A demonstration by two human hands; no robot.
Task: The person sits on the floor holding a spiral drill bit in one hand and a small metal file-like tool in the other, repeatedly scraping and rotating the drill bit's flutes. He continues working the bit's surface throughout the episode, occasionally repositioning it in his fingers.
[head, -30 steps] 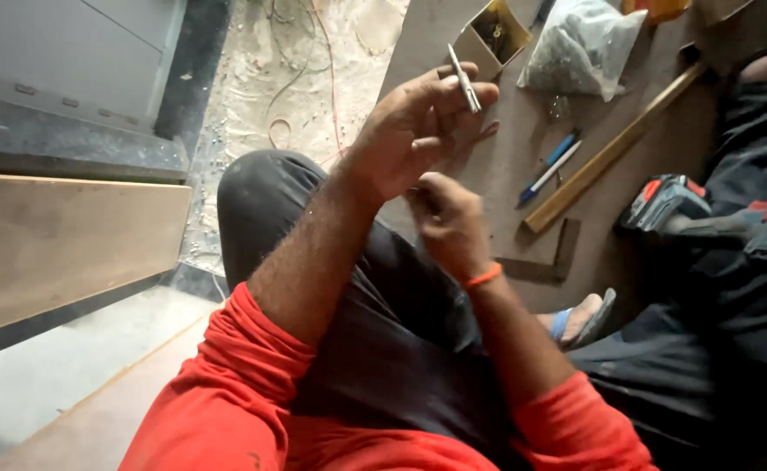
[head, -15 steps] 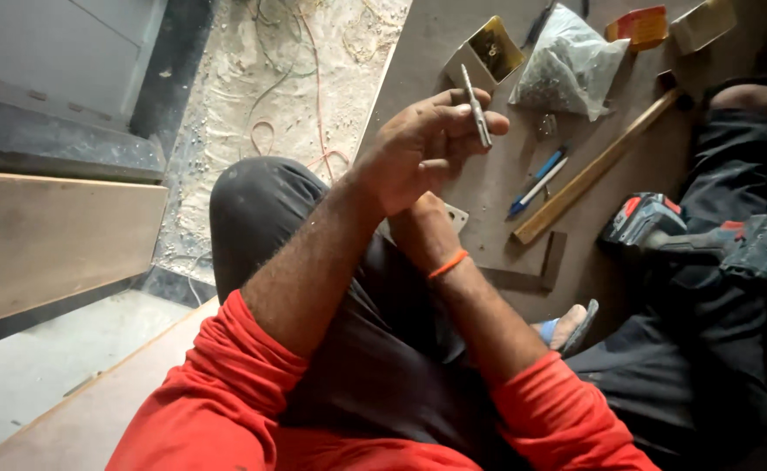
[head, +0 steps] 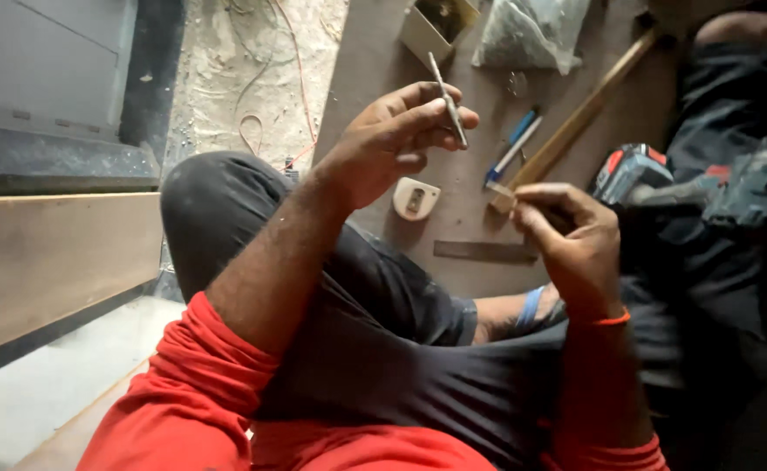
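The brown board (head: 374, 61) on the floor is the largest surface, running from the top centre towards two o'clock and carrying most of the loose things. A person in dark trousers (head: 348, 305) and red sleeves (head: 200, 392) sits over it, one knee raised at nine o'clock of the hands. At three o'clock lies a cordless drill (head: 662, 179), part of it resting on a dark-clothed leg. A long wooden strip (head: 575, 118) slants from one o'clock down to the middle. A clear plastic bag (head: 527, 35) of small parts sits at twelve o'clock, an open small box (head: 436, 26) just beside it at eleven. A flat metal ruler (head: 484, 251) lies near the centre, with a pale tape measure (head: 415, 199) just beside it and a blue pen (head: 514, 144) above.

The left hand (head: 392, 144), raised at centre, has its grip pinching a thin metal rod (head: 447, 96) between thumb and fingertips, the rod pointing to eleven o'clock. The right hand (head: 571, 240), at four o'clock of the left, has its fingers curled together; whether they pinch anything I cannot tell.
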